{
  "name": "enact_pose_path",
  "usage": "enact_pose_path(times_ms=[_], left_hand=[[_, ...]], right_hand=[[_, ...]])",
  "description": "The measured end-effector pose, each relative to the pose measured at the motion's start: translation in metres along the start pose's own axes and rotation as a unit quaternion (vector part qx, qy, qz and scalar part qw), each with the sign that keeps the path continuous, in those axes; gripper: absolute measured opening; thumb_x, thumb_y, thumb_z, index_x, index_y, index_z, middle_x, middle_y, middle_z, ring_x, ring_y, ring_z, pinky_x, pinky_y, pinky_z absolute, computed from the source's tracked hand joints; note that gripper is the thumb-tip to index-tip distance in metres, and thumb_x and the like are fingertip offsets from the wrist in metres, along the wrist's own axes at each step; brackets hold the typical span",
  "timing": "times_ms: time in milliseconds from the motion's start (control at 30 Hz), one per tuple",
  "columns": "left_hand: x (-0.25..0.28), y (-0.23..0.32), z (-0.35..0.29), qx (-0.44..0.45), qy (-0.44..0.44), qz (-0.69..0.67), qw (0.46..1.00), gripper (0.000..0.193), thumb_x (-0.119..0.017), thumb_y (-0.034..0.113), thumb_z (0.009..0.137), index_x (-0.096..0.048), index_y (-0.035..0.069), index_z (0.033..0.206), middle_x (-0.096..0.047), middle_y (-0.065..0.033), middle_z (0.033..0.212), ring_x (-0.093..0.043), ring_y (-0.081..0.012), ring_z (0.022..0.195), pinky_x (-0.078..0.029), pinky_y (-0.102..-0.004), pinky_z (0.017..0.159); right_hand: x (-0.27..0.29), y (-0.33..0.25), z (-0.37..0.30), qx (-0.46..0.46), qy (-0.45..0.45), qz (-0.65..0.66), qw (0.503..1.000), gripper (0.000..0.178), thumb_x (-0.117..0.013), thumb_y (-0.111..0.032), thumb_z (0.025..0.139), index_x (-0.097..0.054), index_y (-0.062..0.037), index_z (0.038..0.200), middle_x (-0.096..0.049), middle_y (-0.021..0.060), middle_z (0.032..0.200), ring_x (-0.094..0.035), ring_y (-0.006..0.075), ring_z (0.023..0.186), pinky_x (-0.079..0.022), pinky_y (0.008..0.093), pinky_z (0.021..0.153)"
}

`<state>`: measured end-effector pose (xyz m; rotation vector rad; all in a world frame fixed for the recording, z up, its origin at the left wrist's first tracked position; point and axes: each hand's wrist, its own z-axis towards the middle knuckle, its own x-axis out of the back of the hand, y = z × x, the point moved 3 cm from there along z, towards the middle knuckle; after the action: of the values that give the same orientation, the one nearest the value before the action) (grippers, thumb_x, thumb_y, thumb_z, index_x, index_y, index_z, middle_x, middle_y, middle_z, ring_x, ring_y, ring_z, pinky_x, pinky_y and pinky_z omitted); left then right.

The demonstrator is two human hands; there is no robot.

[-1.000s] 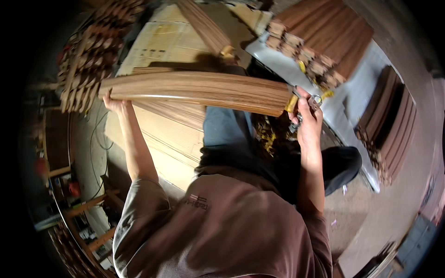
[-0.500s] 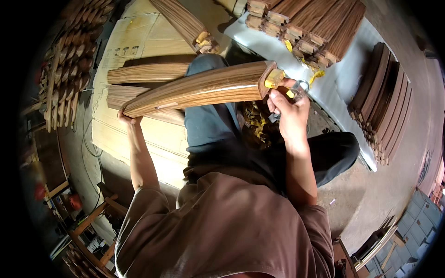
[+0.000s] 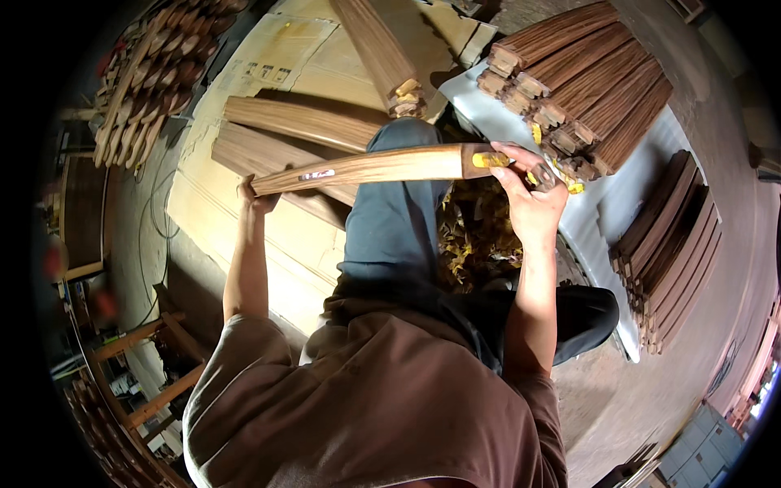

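A long, slightly curved wooden piece (image 3: 382, 167) with striped grain lies crosswise over my raised knee. My left hand (image 3: 257, 197) is closed round its narrower left end. At the wider right end is a tenon wrapped in yellow tape (image 3: 490, 160), and the fingers of my right hand (image 3: 535, 203) are closed about it. A small dark and yellow bit shows among the right fingers; I cannot make out what it is. A small slot with a pale glint shows in the side facing me, near my left hand.
More wooden pieces (image 3: 309, 122) lie on flattened cardboard (image 3: 268, 252) at left. Stacked pieces (image 3: 582, 81) rest on pale sheeting (image 3: 508, 114) at far right, with another stack (image 3: 675, 252) nearer. Torn yellow tape scraps (image 3: 480, 236) fill the space beside my knee. A cable (image 3: 154, 211) crosses the floor.
The wooden piece has rolled in my hands, showing a narrower side, and now lies more level. My right fingers have shifted round the taped end. The view has swung slightly.
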<state>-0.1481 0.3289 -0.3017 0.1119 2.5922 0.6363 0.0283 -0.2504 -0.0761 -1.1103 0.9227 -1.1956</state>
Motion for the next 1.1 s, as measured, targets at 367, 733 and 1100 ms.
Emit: enact_pose_path(times_ms=[367,733,1100], left_hand=[[-0.028,-0.057,0.002,-0.083,-0.054,-0.183,0.978,0.069,-0.070,0.034,0.088,-0.047,0.005,0.146,-0.052,-0.0183,0.149,-0.050,-0.0374,0.134,-0.036,-0.0550,0.118],[-0.028,-0.063,-0.008,-0.075,-0.118,-0.177,0.974,0.070,-0.055,0.048,0.097,-0.042,0.010,0.154,-0.047,-0.0181,0.155,-0.043,-0.0409,0.142,-0.033,-0.0636,0.118],[-0.102,-0.060,-0.029,-0.119,-0.085,-0.158,0.977,0.052,-0.055,0.035,0.102,-0.051,0.007,0.146,-0.051,-0.0173,0.150,-0.048,-0.0386,0.138,-0.039,-0.0601,0.115]], right_hand=[[-0.021,0.014,-0.067,-0.071,0.042,-0.046,0.996,0.031,-0.065,0.009,0.089,-0.071,0.0052,0.119,-0.075,0.0086,0.104,-0.064,0.0102,0.078,-0.052,0.0241,0.072],[-0.028,0.024,-0.073,-0.190,0.139,0.055,0.970,0.023,-0.074,0.010,0.086,-0.070,0.0083,0.109,-0.073,0.0108,0.096,-0.064,0.0108,0.075,-0.052,0.0240,0.062],[-0.009,0.050,-0.066,-0.269,0.132,0.285,0.910,0.015,-0.078,-0.005,0.090,-0.068,0.0013,0.099,-0.067,0.0030,0.086,-0.055,0.0066,0.068,-0.041,0.0227,0.056]])
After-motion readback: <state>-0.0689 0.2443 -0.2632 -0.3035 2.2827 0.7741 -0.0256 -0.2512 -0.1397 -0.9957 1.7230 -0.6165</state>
